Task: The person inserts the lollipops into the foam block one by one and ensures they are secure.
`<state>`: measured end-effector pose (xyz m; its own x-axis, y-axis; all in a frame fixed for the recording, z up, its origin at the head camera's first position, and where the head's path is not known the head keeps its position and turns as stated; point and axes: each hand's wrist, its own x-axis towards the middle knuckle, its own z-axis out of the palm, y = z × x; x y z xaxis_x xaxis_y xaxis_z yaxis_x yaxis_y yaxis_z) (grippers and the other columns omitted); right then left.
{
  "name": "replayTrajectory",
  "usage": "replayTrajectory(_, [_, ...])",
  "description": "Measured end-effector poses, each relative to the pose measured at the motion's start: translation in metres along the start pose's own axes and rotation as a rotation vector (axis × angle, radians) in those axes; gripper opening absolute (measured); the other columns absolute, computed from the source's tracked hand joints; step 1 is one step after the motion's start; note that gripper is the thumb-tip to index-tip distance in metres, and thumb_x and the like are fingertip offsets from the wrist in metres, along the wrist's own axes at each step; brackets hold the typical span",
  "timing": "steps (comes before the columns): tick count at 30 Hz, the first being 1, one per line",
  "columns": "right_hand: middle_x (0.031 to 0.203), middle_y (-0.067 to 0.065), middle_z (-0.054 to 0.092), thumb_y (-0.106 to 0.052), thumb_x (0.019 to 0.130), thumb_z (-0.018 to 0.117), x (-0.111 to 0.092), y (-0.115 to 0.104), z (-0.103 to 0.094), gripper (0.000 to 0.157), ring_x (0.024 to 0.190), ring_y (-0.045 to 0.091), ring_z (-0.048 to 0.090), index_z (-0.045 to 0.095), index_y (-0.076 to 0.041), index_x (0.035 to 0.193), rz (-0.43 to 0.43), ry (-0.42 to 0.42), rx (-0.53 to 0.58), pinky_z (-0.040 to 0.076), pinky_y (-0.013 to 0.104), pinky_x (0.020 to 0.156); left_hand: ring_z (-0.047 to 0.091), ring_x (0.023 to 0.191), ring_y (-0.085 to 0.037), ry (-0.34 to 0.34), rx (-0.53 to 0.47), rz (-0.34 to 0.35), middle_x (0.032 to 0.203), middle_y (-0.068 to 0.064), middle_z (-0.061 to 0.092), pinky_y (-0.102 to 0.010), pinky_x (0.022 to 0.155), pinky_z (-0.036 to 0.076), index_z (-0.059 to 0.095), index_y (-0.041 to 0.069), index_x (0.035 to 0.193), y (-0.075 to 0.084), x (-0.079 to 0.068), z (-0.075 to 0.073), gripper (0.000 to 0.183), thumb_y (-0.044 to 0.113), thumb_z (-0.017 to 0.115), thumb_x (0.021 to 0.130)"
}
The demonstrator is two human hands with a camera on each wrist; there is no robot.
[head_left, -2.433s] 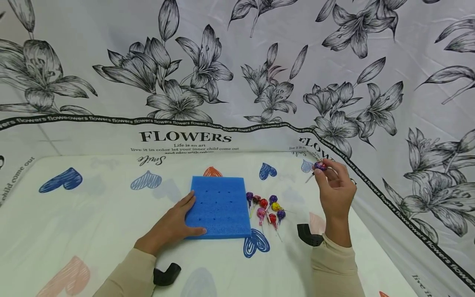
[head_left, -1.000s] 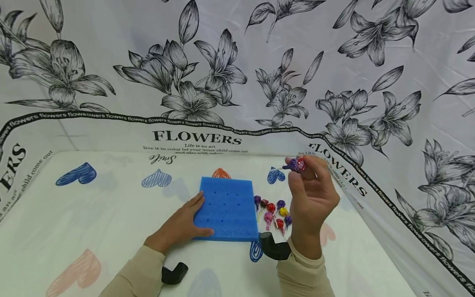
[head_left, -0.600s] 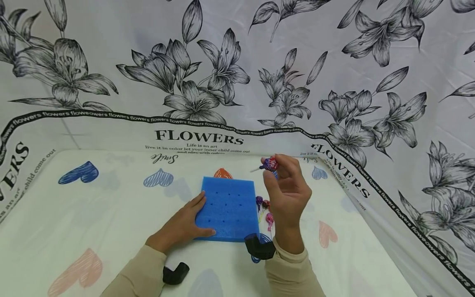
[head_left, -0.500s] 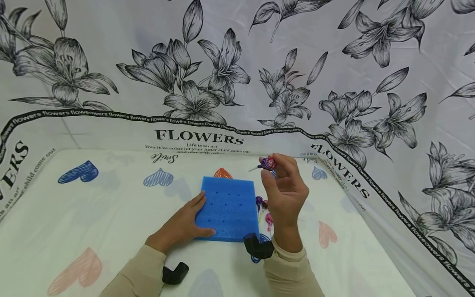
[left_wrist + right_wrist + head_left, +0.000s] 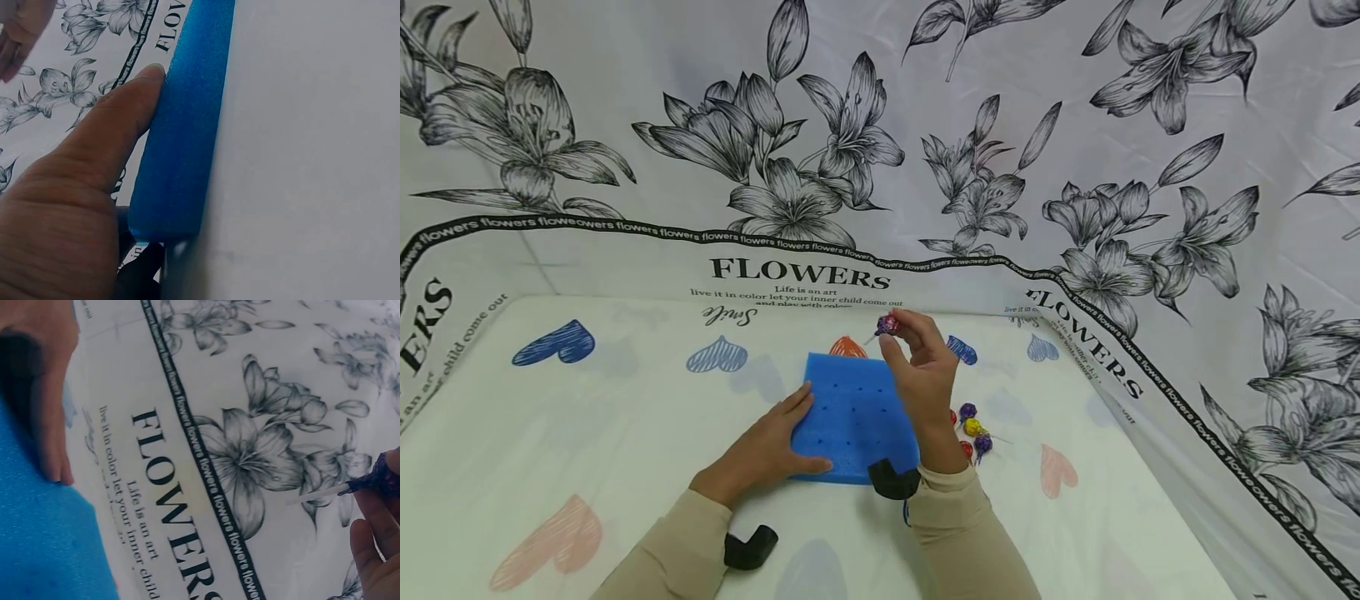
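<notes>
A blue foam block [image 5: 850, 425] with several small holes in its top lies on the table. My left hand [image 5: 763, 454] rests along its left side, fingers straight and thumb at the front edge; in the left wrist view the thumb [image 5: 119, 125] lies along the block [image 5: 181, 144]. Above the block's back right part, my right hand [image 5: 925, 375] pinches a purple and red wrapped lollipop [image 5: 888, 323] by its candy end. Its white stick [image 5: 319, 494] points away from the fingers, angled down to the left in the head view.
Right of the block lie several more lollipops, among them a yellow one [image 5: 973, 427] and a purple one [image 5: 983, 444]; the right arm hides some. Black curved pieces [image 5: 751, 547] sit at both wrists. A flower-printed cloth [image 5: 820, 167] hangs behind the table.
My right hand has carried the lollipop leftward from the far right to over the block; its stick has turned toward the left. The left hand has stayed on the block.
</notes>
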<state>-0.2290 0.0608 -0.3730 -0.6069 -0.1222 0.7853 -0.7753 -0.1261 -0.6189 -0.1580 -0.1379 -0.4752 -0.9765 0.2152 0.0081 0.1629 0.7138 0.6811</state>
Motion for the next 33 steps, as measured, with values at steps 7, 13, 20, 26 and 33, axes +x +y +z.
replayTrajectory(7, [0.11, 0.031, 0.056, 0.022, 0.085, 0.059, -0.01, 0.015, 0.011, 0.032, 0.1, 0.042, 0.061, 0.056, 0.017, 0.116, 0.07, -0.075, -0.031, 0.051, 0.046, 0.087, 0.023, 0.139, -0.041, -0.005, 0.01, -0.007, 0.158, -0.011, 0.019, -0.058, 0.105, 0.029, 0.03, 0.001, 0.15, 0.002, -0.001, -0.002, 0.111, 0.061, 0.078, 0.069])
replayTrajectory(13, [0.11, 0.032, 0.056, 0.018, 0.086, 0.059, -0.015, 0.013, 0.019, 0.029, 0.1, 0.044, 0.061, 0.057, 0.017, 0.115, 0.139, -0.105, -0.092, 0.049, 0.052, 0.087, 0.022, 0.14, -0.04, -0.01, 0.007, -0.009, 0.159, -0.01, 0.018, -0.057, 0.107, 0.028, 0.029, 0.001, 0.15, 0.0, 0.001, -0.001, 0.112, 0.062, 0.077, 0.069])
replayTrajectory(20, [0.109, 0.032, 0.058, 0.018, 0.085, 0.061, -0.024, 0.023, 0.023, 0.029, 0.1, 0.045, 0.061, 0.059, 0.016, 0.114, 0.204, -0.115, -0.124, 0.047, 0.055, 0.09, 0.022, 0.14, -0.04, -0.005, 0.003, 0.012, 0.159, -0.01, 0.018, -0.056, 0.107, 0.028, 0.029, -0.001, 0.15, -0.002, 0.002, -0.001, 0.112, 0.062, 0.077, 0.07])
replayTrajectory(26, [0.107, 0.033, 0.059, 0.017, 0.085, 0.061, -0.031, 0.031, 0.024, 0.027, 0.1, 0.044, 0.061, 0.061, 0.014, 0.112, 0.244, -0.127, -0.139, 0.048, 0.054, 0.089, 0.022, 0.14, -0.04, -0.005, 0.0, 0.02, 0.158, -0.011, 0.019, -0.056, 0.107, 0.027, 0.03, -0.001, 0.15, -0.003, 0.003, 0.0, 0.111, 0.061, 0.077, 0.07])
replayTrajectory(33, [0.109, 0.029, 0.061, 0.013, 0.087, 0.063, -0.035, 0.035, 0.025, 0.027, 0.101, 0.039, 0.063, 0.062, 0.012, 0.114, 0.308, -0.165, -0.174, 0.049, 0.051, 0.09, 0.023, 0.14, -0.04, -0.001, -0.009, 0.029, 0.158, -0.011, 0.018, -0.056, 0.107, 0.028, 0.03, -0.001, 0.149, -0.005, 0.002, 0.001, 0.112, 0.062, 0.076, 0.07])
